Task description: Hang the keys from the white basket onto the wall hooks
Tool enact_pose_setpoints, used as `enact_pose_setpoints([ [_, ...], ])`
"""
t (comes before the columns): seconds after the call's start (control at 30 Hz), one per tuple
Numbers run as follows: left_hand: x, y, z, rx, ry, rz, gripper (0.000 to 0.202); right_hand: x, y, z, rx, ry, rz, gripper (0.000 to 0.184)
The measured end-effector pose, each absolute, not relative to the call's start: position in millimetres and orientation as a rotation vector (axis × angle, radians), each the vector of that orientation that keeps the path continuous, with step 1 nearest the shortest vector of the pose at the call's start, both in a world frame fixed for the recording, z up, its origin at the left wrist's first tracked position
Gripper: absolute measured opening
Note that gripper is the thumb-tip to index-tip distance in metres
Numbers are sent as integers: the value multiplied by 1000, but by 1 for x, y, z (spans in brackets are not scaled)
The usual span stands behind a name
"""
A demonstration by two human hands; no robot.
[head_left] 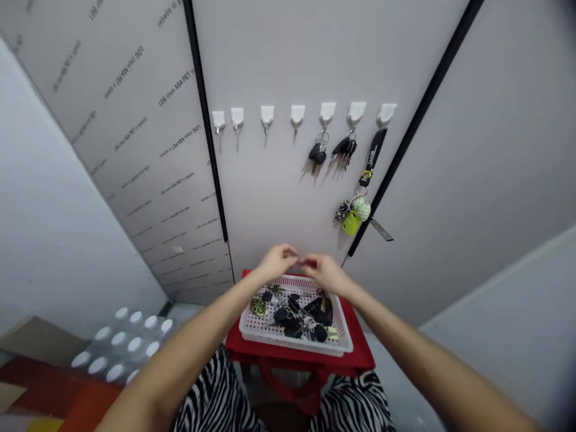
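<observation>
My left hand (278, 261) and my right hand (323, 270) meet above the far edge of a white perforated basket (254, 328), fingers pinched together on something small I cannot make out. The basket holds several black keys and key fobs (299, 315) and sits on a red stool (360, 359). On the wall ahead is a row of white hooks (267, 114); the three rightmost carry key bunches (317, 153), and the last a black lanyard with a green charm (353, 217).
The left hooks (218, 119) hang bare. A shrink-wrapped pack of white-capped bottles (120, 348) lies on the floor at the left. Black vertical strips (204, 114) divide the wall panels. My zebra-striped trousers (211, 393) show below the stool.
</observation>
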State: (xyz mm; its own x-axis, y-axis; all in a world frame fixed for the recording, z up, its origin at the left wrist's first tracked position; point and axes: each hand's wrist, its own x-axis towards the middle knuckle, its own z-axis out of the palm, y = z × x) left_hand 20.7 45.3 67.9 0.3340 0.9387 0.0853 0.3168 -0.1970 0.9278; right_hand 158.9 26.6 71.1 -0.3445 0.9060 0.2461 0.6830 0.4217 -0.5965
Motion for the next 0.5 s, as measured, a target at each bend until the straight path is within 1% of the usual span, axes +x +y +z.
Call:
enact_pose_setpoints([
  [0.1, 18, 24, 22, 1837, 1166, 790, 13, 156, 4, 22, -1462, -2278, 564, 22],
  [0.2, 13, 9, -2, 2013, 1257, 686, 15, 156, -8, 4, -1504, -2271, 499, 26],
  [0.37, 7, 0, -7, 2237, 1278, 656, 22, 155, -10, 0, -1455, -2287, 525, 30],
  [0.5, 6, 0, -9, 2189, 1359, 684, 28, 154, -6, -5, -1369, -2016, 686, 24],
])
